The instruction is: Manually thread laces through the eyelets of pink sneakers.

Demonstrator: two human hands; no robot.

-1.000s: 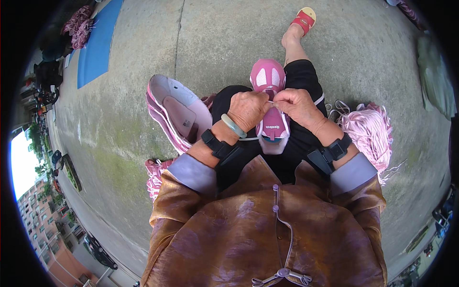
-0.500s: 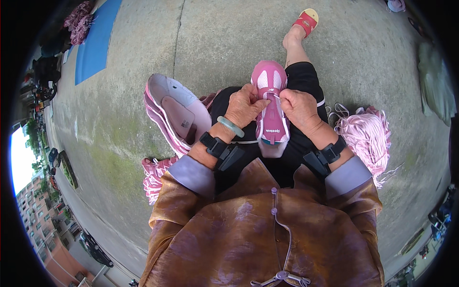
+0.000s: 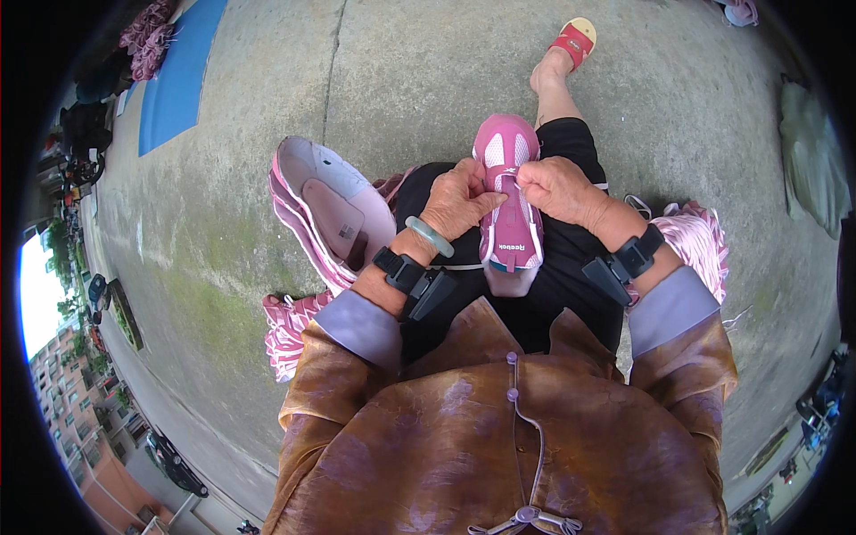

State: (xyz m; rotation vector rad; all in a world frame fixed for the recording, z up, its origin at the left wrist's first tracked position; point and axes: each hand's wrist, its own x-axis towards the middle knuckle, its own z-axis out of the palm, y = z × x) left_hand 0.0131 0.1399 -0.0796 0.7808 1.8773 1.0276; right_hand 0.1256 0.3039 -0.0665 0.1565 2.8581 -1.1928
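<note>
A pink and white sneaker upper (image 3: 508, 214) lies over my lap, toe pointing away from me. A pale piece (image 3: 508, 283) sticks out at its near end. My left hand (image 3: 459, 196) grips the upper's left edge, its thumb lying across the tongue. On the opposite side, my right hand (image 3: 562, 190) is closed in a pinch by the upper lace holes. Whatever is between those fingertips is too small to make out. Beside my right forearm rests a bundle of pale pink shoelaces (image 3: 700, 241), partly hidden by the arm.
To my left stand stacked pink-and-white shoe pieces (image 3: 334, 205), with more striped pink pieces (image 3: 290, 330) nearer me. A blue mat (image 3: 183, 76) lies on the concrete ground (image 3: 428, 71) at the far left, a pink heap (image 3: 147, 40) beside it. A pale green sack (image 3: 816, 160) sits far right.
My right forearm has swung outward to the right, now covering part of the lace bundle. The right fingers moved slightly left over the upper; the left hand stays nearly in place.
</note>
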